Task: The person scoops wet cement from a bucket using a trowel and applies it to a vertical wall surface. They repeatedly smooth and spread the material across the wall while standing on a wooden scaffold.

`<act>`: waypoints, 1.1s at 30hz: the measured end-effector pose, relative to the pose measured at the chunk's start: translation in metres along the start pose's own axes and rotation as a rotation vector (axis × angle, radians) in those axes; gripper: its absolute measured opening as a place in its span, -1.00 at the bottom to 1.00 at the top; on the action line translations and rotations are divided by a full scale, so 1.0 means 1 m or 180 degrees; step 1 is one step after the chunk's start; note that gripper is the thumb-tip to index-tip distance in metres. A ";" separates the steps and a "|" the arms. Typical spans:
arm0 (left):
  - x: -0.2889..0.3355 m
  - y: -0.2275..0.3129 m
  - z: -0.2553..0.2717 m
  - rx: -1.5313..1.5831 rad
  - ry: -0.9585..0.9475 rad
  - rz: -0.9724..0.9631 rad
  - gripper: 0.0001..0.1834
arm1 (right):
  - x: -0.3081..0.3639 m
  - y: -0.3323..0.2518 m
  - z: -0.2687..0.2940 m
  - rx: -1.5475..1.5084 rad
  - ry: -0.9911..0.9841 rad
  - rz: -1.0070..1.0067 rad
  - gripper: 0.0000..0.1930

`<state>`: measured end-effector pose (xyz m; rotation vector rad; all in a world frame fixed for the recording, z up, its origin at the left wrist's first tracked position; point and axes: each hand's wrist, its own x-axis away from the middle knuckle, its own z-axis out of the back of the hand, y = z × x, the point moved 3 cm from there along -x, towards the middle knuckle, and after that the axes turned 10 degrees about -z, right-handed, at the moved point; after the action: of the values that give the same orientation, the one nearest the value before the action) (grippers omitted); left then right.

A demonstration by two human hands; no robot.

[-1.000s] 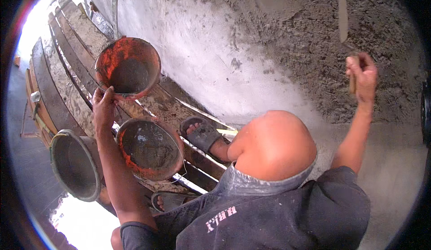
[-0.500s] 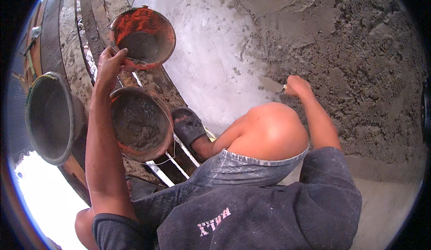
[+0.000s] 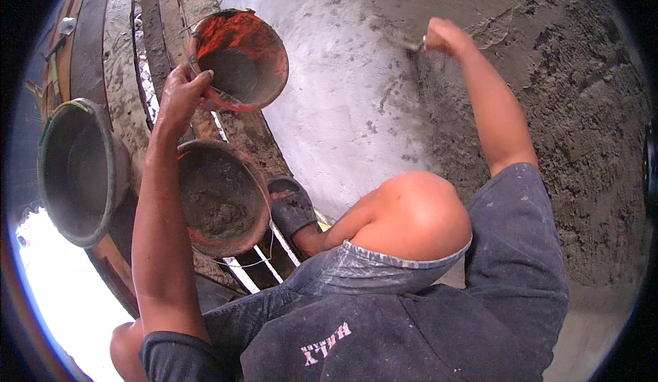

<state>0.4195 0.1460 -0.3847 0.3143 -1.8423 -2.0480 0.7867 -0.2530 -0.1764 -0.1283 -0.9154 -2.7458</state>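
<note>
My left hand [image 3: 185,94] grips the near-left rim of an orange bucket [image 3: 274,53], tilted, with grey residue inside. Just below it stands a second bucket [image 3: 259,224] holding wet grey mortar. My right hand [image 3: 449,37] is closed round the handle of a trowel [image 3: 404,42], whose blade is smeared by motion against the wall. Rough wet mortar [image 3: 569,121] covers the wall to the right of the trowel. Left of it the surface [image 3: 329,87] is pale and smoother.
A large grey tub [image 3: 75,173] stands at the far left. Wooden planks [image 3: 89,46] with gaps between them make up the platform. My sandalled foot [image 3: 295,207] rests beside the mortar bucket, and my bent knee [image 3: 418,210] is close to the wall.
My right hand has swept the trowel upward along the wall. My left hand and the orange bucket have shifted slightly to the right in view.
</note>
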 end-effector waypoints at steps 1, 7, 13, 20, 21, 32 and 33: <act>-0.002 -0.002 -0.001 0.0108 0.0006 -0.0041 -0.72 | -0.019 0.002 0.004 -0.0064 0.0306 0.0095 -0.71; -0.005 -0.013 0.002 0.0395 0.0163 -0.0154 -0.77 | -0.024 -0.017 0.076 -0.1268 0.1729 0.0178 -0.59; -0.011 -0.039 0.009 0.0667 0.0069 -0.0221 -0.77 | 0.115 -0.078 0.121 -0.3399 0.1147 0.0960 -0.69; -0.007 -0.027 0.002 0.0665 -0.0060 -0.0070 -0.82 | 0.222 -0.097 0.024 -0.4450 0.0174 0.1184 -0.69; -0.005 -0.026 0.004 0.0679 -0.0014 -0.0076 -0.82 | 0.234 -0.096 0.021 -0.4087 0.0265 0.1097 -0.68; 0.000 -0.021 0.006 0.0624 0.0086 -0.0012 -0.77 | 0.250 -0.068 -0.020 -0.4650 -0.1604 0.1403 -0.72; 0.000 -0.020 0.006 0.0649 0.0121 0.0015 -0.76 | 0.240 -0.062 -0.033 -0.5000 -0.2090 0.1320 -0.73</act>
<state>0.4150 0.1527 -0.4040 0.3993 -2.0299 -1.8404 0.5389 -0.2732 -0.2010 -1.2793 1.2214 -2.2778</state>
